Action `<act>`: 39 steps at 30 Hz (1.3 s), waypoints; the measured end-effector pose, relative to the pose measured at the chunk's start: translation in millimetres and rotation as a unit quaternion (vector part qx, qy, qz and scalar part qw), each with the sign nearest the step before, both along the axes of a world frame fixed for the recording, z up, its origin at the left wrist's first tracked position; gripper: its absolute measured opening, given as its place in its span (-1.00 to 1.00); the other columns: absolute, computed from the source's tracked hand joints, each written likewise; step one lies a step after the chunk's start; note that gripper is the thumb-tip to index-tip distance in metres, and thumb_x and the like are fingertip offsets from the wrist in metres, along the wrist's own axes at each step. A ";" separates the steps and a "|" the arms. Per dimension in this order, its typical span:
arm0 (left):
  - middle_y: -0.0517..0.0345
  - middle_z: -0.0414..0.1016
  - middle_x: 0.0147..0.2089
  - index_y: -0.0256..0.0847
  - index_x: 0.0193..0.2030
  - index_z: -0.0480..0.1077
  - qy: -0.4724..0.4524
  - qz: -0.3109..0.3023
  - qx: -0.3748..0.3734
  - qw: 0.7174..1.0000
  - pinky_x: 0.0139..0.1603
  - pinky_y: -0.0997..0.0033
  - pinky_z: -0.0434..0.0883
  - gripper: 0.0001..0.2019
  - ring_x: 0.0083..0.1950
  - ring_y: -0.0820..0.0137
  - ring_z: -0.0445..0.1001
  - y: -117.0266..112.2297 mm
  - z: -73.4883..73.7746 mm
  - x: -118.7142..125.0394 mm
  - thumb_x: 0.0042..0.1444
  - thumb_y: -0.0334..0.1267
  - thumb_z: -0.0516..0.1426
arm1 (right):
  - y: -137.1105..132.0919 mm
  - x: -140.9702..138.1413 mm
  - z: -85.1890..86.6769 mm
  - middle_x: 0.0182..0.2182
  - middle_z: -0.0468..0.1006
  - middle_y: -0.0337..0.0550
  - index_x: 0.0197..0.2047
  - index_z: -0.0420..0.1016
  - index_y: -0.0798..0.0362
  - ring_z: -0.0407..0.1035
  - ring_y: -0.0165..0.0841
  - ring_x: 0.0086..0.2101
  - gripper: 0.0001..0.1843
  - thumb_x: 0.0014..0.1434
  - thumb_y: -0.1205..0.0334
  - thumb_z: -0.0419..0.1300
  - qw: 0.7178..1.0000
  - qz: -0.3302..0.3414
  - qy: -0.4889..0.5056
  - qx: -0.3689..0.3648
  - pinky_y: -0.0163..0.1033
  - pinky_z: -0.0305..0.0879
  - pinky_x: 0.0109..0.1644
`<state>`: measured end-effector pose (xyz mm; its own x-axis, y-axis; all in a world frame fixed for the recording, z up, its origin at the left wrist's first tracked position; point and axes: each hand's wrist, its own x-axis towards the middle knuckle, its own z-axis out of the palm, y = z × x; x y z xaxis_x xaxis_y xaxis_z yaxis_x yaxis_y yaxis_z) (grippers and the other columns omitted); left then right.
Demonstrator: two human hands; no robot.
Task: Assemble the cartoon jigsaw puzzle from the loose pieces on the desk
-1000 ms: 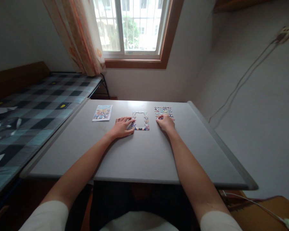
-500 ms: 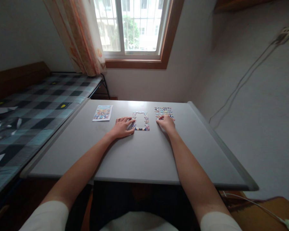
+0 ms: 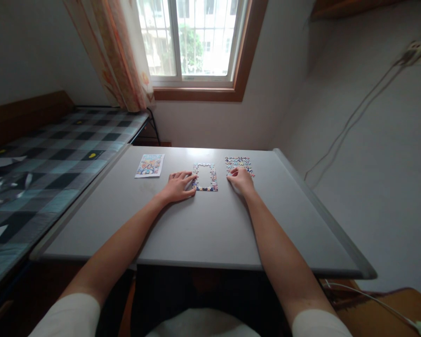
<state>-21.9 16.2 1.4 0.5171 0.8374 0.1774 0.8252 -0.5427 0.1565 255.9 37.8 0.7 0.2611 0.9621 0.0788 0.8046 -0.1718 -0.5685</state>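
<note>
One puzzle border (image 3: 206, 189) looked joined, its middle unfilled.
A picture card (image 3: 149, 165) lay left of the left hand (image 3: 180, 186), spread against the border; beyond the pinched right hand (image 3: 241, 180), whose hold was unclear, loose pieces (image 3: 236, 161) lay unplaced.

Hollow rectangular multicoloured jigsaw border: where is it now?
In the head view, the border lies on the light-grey tabletop at the bare left hand, between the colourful rectangular paper print on the left and multicoloured jigsaw pieces on the right.
</note>
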 end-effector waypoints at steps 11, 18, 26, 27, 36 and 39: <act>0.09 0.19 0.33 0.06 0.30 0.20 0.000 -0.002 0.003 1.000 0.27 0.08 0.03 -0.46 0.32 0.13 0.11 1.9 -2.6 -0.4 0.18 0.06 -0.01 | 2.1 -0.5 -2.6 -0.27 0.61 -0.11 -0.27 0.57 0.06 0.45 -0.29 -0.24 -0.78 -0.02 0.20 0.23 1.000 -0.003 -0.017 -0.002 -0.31 0.28 -0.17; 0.08 0.19 0.33 0.06 0.30 0.21 0.000 -0.001 0.003 1.000 0.26 0.06 0.03 -0.46 0.31 0.13 0.12 2.0 -2.0 -0.4 0.19 0.07 -0.03 | 4.4 1.0 -6.2 -0.30 0.60 -0.06 -0.26 0.56 0.12 0.45 -0.27 -0.25 -0.74 -0.07 0.21 0.26 0.999 -0.014 -0.016 0.024 -0.30 0.29 -0.16; 0.06 0.20 0.32 0.03 0.29 0.22 -0.002 -0.005 0.005 1.000 0.26 0.07 0.04 -0.46 0.31 0.13 0.13 1.2 -2.0 0.0 0.19 0.06 -0.03 | 5.0 3.0 -6.4 -0.38 0.59 -0.10 -0.35 0.56 0.13 0.45 -0.29 -0.29 -0.82 -0.08 0.24 0.27 1.000 -0.005 0.002 0.028 -0.31 0.29 -0.17; 0.05 0.20 0.32 0.03 0.29 0.22 -0.002 -0.005 0.005 1.000 0.26 0.07 0.04 -0.46 0.31 0.14 0.13 1.2 -2.0 -0.1 0.19 0.06 -0.02 | 5.1 3.1 -6.8 -0.38 0.59 -0.10 -0.36 0.56 0.13 0.45 -0.29 -0.29 -0.82 -0.08 0.24 0.27 1.000 -0.005 0.003 0.029 -0.31 0.29 -0.17; 0.08 0.20 0.33 0.06 0.29 0.22 0.000 0.001 0.002 1.000 0.26 0.07 0.04 -0.46 0.31 0.15 0.13 0.8 -1.1 0.0 0.18 0.06 -0.02 | 7.1 4.0 -10.6 -0.33 0.58 -0.08 -0.33 0.55 0.12 0.43 -0.30 -0.28 -0.80 -0.09 0.23 0.27 0.999 -0.002 0.004 0.035 -0.28 0.30 -0.15; 0.09 0.19 0.33 0.07 0.30 0.21 0.004 0.004 -0.001 1.000 0.25 0.07 0.05 -0.46 0.31 0.15 0.13 0.4 -0.6 0.4 0.18 0.06 -0.02 | 6.8 2.9 -10.4 -0.31 0.58 -0.09 -0.31 0.54 0.11 0.42 -0.31 -0.29 -0.78 -0.09 0.23 0.27 0.999 0.000 0.000 0.039 -0.28 0.30 -0.16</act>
